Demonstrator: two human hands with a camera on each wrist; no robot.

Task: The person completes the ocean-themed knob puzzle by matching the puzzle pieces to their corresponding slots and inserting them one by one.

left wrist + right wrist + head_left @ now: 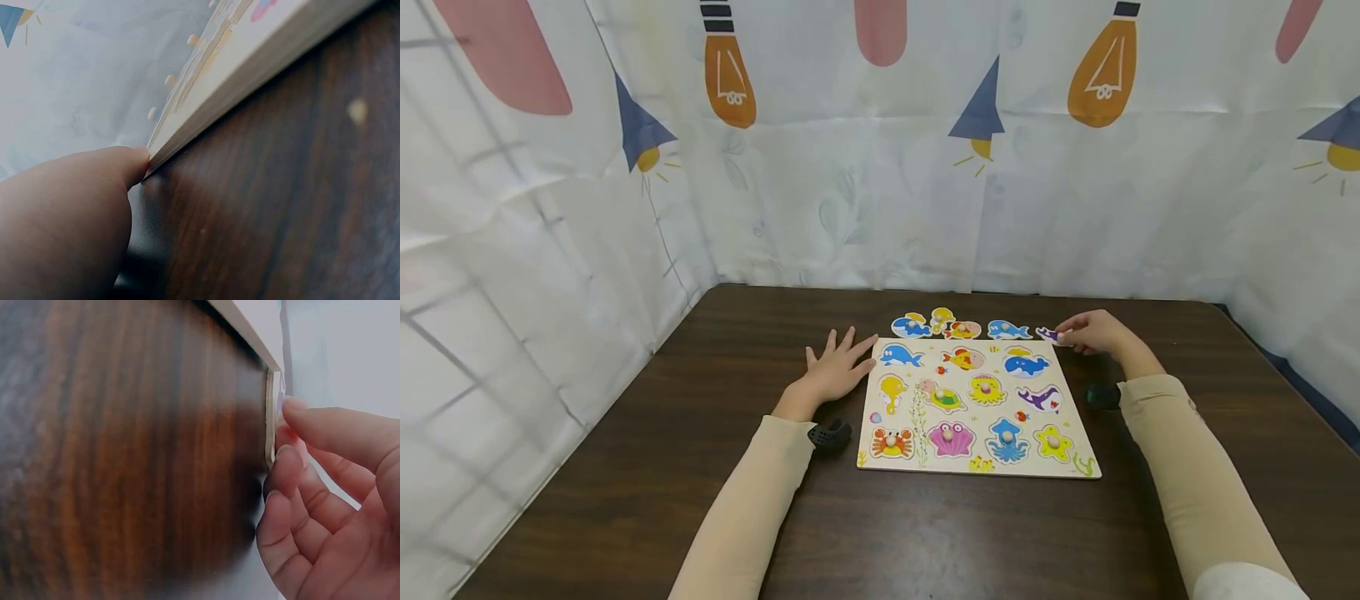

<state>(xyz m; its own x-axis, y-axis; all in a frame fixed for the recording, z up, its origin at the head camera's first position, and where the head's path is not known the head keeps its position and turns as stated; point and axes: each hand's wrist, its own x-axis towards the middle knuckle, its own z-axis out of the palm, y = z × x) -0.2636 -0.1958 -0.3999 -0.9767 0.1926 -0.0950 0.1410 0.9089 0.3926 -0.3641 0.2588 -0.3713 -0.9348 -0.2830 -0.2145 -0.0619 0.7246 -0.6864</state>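
Observation:
A wooden sea-animal puzzle board lies flat on the table. My left hand rests beside its upper left edge with the fingers spread, and in the left wrist view the thumb touches the board's corner. Just past the far right corner, my right hand pinches a purple whale puzzle piece between thumb and fingers. The right wrist view shows that piece's thin wooden edge close to the board's corner, with the fingers partly covering it.
Along the board's far edge lie a blue whale piece, a red-and-yellow fish piece, a seahorse piece and another blue whale piece. Knobbed pieces such as the crab and starfish sit in the board. A patterned curtain hangs behind the table.

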